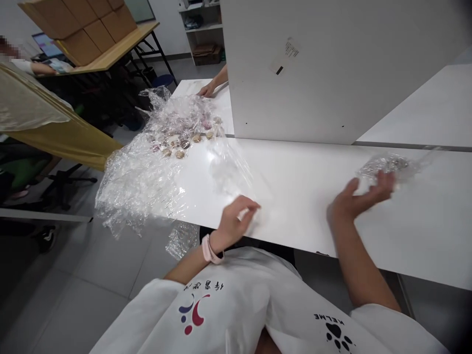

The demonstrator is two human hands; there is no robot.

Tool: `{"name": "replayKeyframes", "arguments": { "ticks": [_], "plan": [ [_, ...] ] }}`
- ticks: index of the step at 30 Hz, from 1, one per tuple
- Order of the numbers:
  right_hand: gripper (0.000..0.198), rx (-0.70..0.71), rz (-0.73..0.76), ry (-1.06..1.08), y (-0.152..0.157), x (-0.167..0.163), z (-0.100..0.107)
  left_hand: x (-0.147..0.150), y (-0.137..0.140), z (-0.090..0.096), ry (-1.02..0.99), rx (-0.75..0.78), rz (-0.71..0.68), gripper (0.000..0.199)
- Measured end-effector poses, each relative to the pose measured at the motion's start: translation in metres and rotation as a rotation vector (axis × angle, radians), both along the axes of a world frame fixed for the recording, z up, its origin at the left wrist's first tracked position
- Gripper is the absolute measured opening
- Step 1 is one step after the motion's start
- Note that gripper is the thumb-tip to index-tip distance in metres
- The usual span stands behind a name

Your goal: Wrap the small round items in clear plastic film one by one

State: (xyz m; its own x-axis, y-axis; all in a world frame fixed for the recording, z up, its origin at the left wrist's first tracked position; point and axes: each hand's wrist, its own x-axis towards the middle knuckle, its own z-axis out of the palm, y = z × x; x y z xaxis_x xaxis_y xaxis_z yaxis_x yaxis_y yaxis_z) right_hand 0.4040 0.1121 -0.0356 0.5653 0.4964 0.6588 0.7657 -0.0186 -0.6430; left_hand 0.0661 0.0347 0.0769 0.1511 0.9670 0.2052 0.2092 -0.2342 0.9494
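Observation:
My left hand (pixel 238 221), with a pink band on its wrist, is over the front edge of the white table (pixel 295 182). Its thumb and fingertips come together in a pinch; what they hold, if anything, is too blurred to name. Just beyond it lies a clear plastic sheet or bag (pixel 230 172). My right hand (pixel 363 196) has thumb and fingers apart, by a clear plastic bag (pixel 385 167) with small dark contents. Whether the fingertips touch that bag I cannot tell. Several small round brown and golden pieces (pixel 180 154) lie at the left.
A heap of crinkled clear wrappers (pixel 143 182) hangs over the table's left end. A tall white panel (pixel 295 73) stands across the table. Another person's hand (pixel 207 90) reaches to the heap from behind it. Cardboard boxes (pixel 92 29) stand on a wooden table further back.

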Motion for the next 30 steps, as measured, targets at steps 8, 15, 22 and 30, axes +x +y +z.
{"name": "replayKeyframes", "arguments": {
  "ticks": [8, 15, 22, 30],
  "plan": [
    [0.042, -0.503, 0.784, 0.528, -0.074, -0.138, 0.042, 0.017, -0.039, -0.002, -0.045, -0.136, -0.379, 0.026],
    [0.069, -0.864, 1.038, 0.993, -0.079, -0.175, 0.047, -0.053, -0.058, -0.015, 0.594, 0.143, -0.028, 0.059],
    [0.051, -0.452, 1.142, 1.095, -0.064, -0.190, 0.073, -0.091, -0.063, -0.026, 1.028, 0.144, -0.062, 0.058],
    [0.030, -0.780, 1.088, 0.259, -0.098, -0.036, 0.088, -0.090, -0.053, 0.012, 1.015, -0.013, -0.559, 0.017]
  ]
}}
